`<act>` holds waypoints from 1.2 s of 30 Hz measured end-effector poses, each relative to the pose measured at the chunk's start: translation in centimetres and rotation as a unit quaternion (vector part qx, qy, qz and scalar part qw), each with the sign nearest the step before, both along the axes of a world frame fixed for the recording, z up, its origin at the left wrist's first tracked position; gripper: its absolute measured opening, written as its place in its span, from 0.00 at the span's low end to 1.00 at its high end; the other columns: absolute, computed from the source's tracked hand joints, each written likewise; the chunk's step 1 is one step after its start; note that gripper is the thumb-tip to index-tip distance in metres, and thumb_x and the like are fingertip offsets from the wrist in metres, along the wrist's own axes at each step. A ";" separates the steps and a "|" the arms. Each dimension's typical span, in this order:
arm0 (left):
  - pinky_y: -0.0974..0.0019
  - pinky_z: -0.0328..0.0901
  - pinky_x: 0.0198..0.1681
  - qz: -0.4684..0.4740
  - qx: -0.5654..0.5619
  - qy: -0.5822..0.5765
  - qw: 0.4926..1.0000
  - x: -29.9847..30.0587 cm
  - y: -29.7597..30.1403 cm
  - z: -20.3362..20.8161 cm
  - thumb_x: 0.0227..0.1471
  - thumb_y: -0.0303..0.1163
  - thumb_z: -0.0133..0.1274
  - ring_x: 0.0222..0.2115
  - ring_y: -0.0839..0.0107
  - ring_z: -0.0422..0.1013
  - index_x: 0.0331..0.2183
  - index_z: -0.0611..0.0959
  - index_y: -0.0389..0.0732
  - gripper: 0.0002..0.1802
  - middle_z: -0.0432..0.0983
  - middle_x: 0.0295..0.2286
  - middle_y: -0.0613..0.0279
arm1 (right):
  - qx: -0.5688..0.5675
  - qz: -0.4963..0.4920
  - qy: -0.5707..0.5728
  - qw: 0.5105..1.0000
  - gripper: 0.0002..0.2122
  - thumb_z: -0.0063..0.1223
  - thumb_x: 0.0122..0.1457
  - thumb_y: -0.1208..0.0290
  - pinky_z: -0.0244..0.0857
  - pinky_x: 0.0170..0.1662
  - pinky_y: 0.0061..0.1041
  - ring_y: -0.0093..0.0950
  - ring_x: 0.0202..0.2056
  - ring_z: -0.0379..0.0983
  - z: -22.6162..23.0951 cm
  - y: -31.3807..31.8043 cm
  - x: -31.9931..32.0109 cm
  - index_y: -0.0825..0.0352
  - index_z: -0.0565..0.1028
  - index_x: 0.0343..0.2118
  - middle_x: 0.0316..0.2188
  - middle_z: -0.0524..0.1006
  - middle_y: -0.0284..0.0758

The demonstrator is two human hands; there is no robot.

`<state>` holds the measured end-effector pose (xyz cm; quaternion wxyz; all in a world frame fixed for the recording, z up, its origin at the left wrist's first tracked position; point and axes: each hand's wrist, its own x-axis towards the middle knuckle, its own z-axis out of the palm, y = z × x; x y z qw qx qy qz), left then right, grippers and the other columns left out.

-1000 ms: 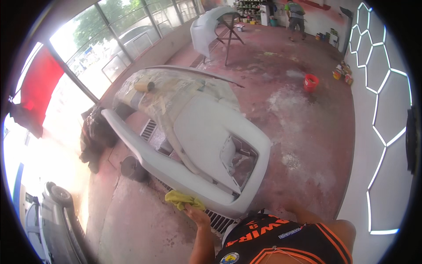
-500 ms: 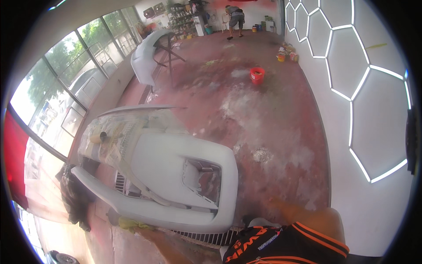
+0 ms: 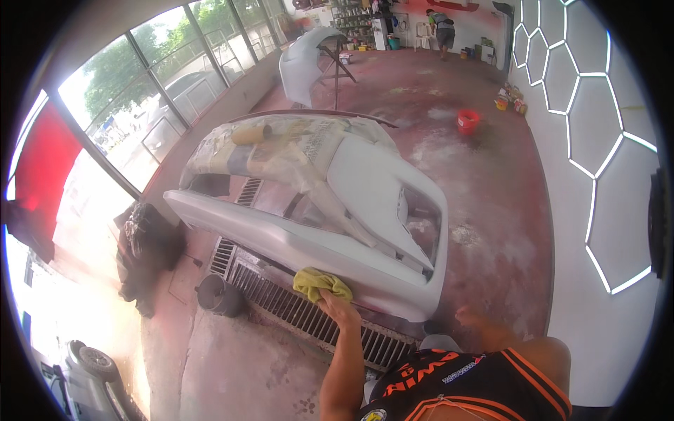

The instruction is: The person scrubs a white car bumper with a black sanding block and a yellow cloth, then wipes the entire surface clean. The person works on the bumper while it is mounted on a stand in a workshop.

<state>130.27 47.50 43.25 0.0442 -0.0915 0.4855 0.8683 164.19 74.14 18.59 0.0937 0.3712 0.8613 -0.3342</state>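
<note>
My left hand point(image 3: 340, 307) is closed on a yellow-green cloth point(image 3: 319, 283), pressed against the near lower edge of a pale grey car bumper point(image 3: 281, 235). Masking paper point(image 3: 284, 151) covers part of the bumper's far side, and a brown cardboard-coloured roll point(image 3: 251, 134) lies on top of it. Beyond the bumper's right end, close to my body, is my right hand point(image 3: 466, 315). It is small and blurred, so its fingers do not show clearly.
A floor grate point(image 3: 309, 316) runs under the bumper, with a dark bucket point(image 3: 219, 295) beside it. Black plastic sheeting point(image 3: 151, 242) stands at left. Farther back are a second bumper on a stand point(image 3: 303, 67), a red bucket point(image 3: 467, 122) and another person point(image 3: 442, 31).
My left hand and the cloth have moved right along the bumper's near edge. The view has shifted, bringing the dark bucket and grate into clearer sight. The person at the back is less bent over.
</note>
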 end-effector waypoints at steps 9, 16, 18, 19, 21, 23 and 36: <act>0.56 0.60 0.62 -0.026 -0.015 -0.109 0.994 -8.4 -1.3 4.7 0.66 0.53 0.38 0.58 0.55 0.62 0.65 0.55 0.38 0.37 0.56 0.62 0.51 | 0.263 -0.257 0.159 0.916 0.14 0.54 0.57 0.74 0.72 0.40 0.36 0.40 0.34 0.80 3.8 -2.9 3.9 0.67 0.79 0.46 0.38 0.82 0.43; 0.48 0.58 0.64 -0.036 0.109 -0.069 0.991 -17.8 -5.4 4.4 0.66 0.53 0.34 0.60 0.51 0.60 0.65 0.57 0.42 0.35 0.57 0.61 0.51 | 0.159 -0.426 0.342 0.822 0.16 0.48 0.65 0.75 0.69 0.36 0.23 0.22 0.29 0.74 21.2 1.7 -8.4 0.68 0.74 0.54 0.33 0.77 0.33; 0.48 0.58 0.64 -0.039 0.068 -0.088 0.993 -20.1 -5.8 3.8 0.66 0.54 0.32 0.60 0.51 0.60 0.65 0.58 0.41 0.35 0.58 0.61 0.50 | 0.172 -0.420 0.411 0.791 0.16 0.47 0.67 0.73 0.69 0.38 0.22 0.21 0.30 0.74 23.7 2.7 -11.7 0.68 0.74 0.55 0.34 0.77 0.32; 0.48 0.57 0.65 -0.067 0.095 -0.058 0.992 -21.9 -6.2 3.1 0.66 0.54 0.32 0.61 0.51 0.60 0.65 0.58 0.41 0.35 0.58 0.61 0.50 | 0.166 -0.402 0.473 0.766 0.16 0.47 0.68 0.71 0.69 0.38 0.22 0.21 0.31 0.74 24.2 4.2 -13.9 0.68 0.74 0.55 0.34 0.77 0.32; 0.49 0.57 0.65 -0.074 0.093 -0.029 0.993 -25.0 -7.4 3.4 0.67 0.55 0.31 0.60 0.51 0.60 0.65 0.59 0.41 0.35 0.59 0.61 0.51 | 0.147 -0.364 0.522 0.757 0.18 0.50 0.68 0.65 0.69 0.41 0.22 0.21 0.36 0.74 26.2 4.3 -18.7 0.69 0.73 0.57 0.40 0.78 0.34; 0.50 0.58 0.65 -0.042 0.054 -0.049 0.996 -26.6 -7.7 4.4 0.67 0.56 0.30 0.59 0.51 0.63 0.65 0.60 0.43 0.35 0.61 0.61 0.52 | 0.155 -0.314 0.556 0.754 0.15 0.48 0.69 0.70 0.69 0.39 0.22 0.20 0.33 0.73 29.6 2.9 -23.7 0.68 0.74 0.55 0.38 0.77 0.33; 0.49 0.56 0.65 0.007 0.038 -0.031 0.999 -40.3 -12.2 1.0 0.67 0.53 0.29 0.62 0.50 0.58 0.66 0.55 0.37 0.37 0.55 0.64 0.47 | 0.312 0.244 0.494 0.774 0.20 0.57 0.58 0.83 0.76 0.38 0.32 0.33 0.36 0.78 48.8 -3.7 -50.1 0.60 0.75 0.54 0.44 0.77 0.35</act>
